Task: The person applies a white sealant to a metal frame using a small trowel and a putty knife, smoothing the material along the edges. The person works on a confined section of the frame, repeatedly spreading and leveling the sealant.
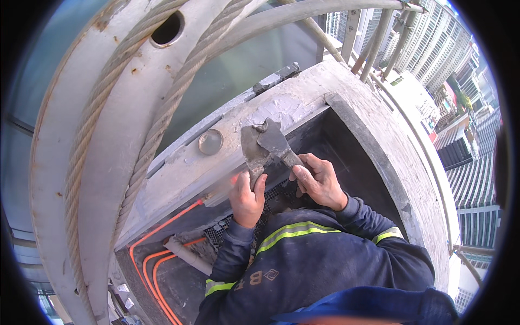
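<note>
My left hand (247,199) grips the handle of a grey, stained putty knife (251,145), while my right hand (317,181) holds a second, darker scraper (274,140) by its handle. The two blades overlap over the pale ledge (311,84), with a small grey lump of paste (260,127) at their top edges. Whitish smeared paste (280,108) lies on the ledge beyond them. A small round shallow metal-coloured tin or lid (210,142) sits on the ledge to the left of the blades.
A large white steel beam with twisted wire ropes (92,135) fills the left. Below me is a dark recess (357,162) with orange cables (153,273), a pipe (189,254) and black mesh. Railing tubes (374,43) border the right, with high-rise buildings far below beyond them.
</note>
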